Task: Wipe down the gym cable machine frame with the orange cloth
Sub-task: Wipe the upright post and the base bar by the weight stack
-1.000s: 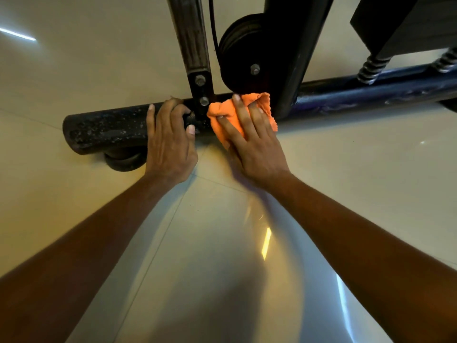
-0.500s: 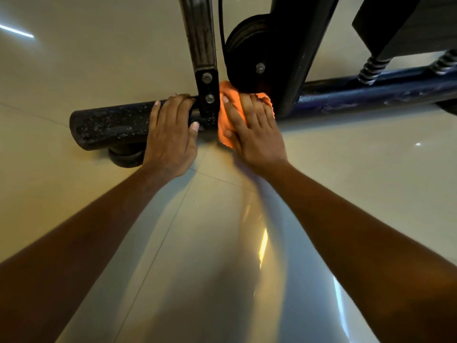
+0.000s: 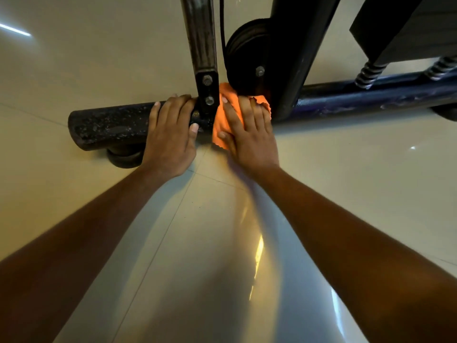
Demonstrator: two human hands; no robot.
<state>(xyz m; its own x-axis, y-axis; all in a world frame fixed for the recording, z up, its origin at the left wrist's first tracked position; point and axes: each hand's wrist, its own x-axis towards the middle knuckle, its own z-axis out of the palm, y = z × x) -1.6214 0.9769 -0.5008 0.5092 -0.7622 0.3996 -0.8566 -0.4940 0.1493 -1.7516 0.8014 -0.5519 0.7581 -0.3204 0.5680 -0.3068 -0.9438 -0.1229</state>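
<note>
My right hand (image 3: 249, 134) lies flat on the orange cloth (image 3: 226, 100), fingers straight, pressing it onto the bottom bar (image 3: 116, 122) of the cable machine, squeezed between the bolted upright (image 3: 201, 45) at its nine o'clock and the dark post (image 3: 294, 58) at three. The left hand (image 3: 170, 134) drapes over the bar on the other side of that upright, fingers curled over the top and thumb tucked near the bracket, steadying me. The hands sit close, parted only by the upright. The pulley wheel (image 3: 243, 53) hangs at twelve o'clock right above the cloth, with the cable (image 3: 222, 33) running beside it. That's my worry: cloth or fingertips could catch under the wheel or on the bolt heads (image 3: 209, 100) in this tight gap. The pitted bar could snag the fabric too.
</note>
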